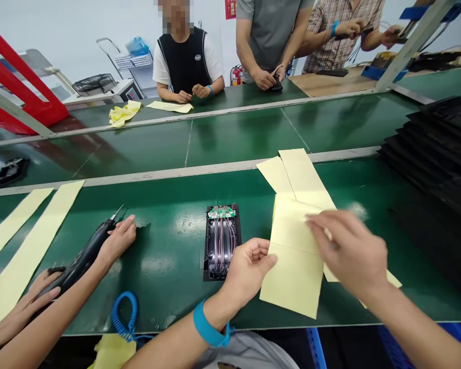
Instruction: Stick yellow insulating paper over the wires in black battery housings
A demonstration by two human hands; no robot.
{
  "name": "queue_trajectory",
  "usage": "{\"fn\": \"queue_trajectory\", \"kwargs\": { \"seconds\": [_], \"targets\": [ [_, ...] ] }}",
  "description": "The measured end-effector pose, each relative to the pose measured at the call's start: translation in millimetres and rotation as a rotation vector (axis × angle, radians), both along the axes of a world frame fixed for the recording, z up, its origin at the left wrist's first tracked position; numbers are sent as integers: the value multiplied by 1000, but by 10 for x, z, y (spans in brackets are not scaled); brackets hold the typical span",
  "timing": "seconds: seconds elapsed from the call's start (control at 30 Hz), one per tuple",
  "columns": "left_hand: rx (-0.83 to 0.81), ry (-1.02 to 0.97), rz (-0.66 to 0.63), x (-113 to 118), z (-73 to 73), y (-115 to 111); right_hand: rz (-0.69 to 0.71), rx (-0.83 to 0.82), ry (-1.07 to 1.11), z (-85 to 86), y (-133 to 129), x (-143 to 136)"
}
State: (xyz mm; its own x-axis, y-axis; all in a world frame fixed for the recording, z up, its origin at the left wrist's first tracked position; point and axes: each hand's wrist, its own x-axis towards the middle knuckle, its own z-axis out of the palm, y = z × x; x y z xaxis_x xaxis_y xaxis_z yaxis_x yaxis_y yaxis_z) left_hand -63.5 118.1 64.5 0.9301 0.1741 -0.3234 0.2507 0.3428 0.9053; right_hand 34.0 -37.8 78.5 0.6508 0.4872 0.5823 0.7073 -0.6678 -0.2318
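Note:
A pale yellow paper sheet (pixel 294 279) with a crease across it is in front of me. My left hand (pixel 249 266), with a blue wrist strap (pixel 211 325), pinches its left edge between thumb and curled fingers. My right hand (pixel 349 251) is slightly blurred; its thumb and fingers close on the sheet's upper right part, partly hiding it. More yellow strips (pixel 307 179) lie beneath and beyond this sheet. Left of my hands, a black casing (pixel 222 243) lies open, showing a green circuit board (pixel 222 211) and thin red and white wires.
At left, a co-worker's hands (pixel 119 238) hold a black electric screwdriver (pixel 82 256) near yellow strips (pixel 34 246). A blue coiled cord (pixel 125 312) lies at the front edge. Black trays (pixel 438 148) are stacked at right. Several people work across the green bench (pixel 246 128).

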Motion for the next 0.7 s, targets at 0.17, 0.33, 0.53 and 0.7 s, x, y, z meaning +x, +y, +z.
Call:
{"fn": "queue_trajectory", "kwargs": {
  "seconds": [0.17,0.33,0.53,0.7],
  "targets": [
    [71,-43,10,33,-40,-8,286,-19,35,-115,114,-313],
    [71,-72,-37,-5,-58,-9,316,13,0,-100,76,-303],
    [79,-106,-149,-97,-47,14,233,19,405,113,-12,-66],
    [-132,-98,-244,-56,78,50,308,58,438,113,2,-125]
  ]
}}
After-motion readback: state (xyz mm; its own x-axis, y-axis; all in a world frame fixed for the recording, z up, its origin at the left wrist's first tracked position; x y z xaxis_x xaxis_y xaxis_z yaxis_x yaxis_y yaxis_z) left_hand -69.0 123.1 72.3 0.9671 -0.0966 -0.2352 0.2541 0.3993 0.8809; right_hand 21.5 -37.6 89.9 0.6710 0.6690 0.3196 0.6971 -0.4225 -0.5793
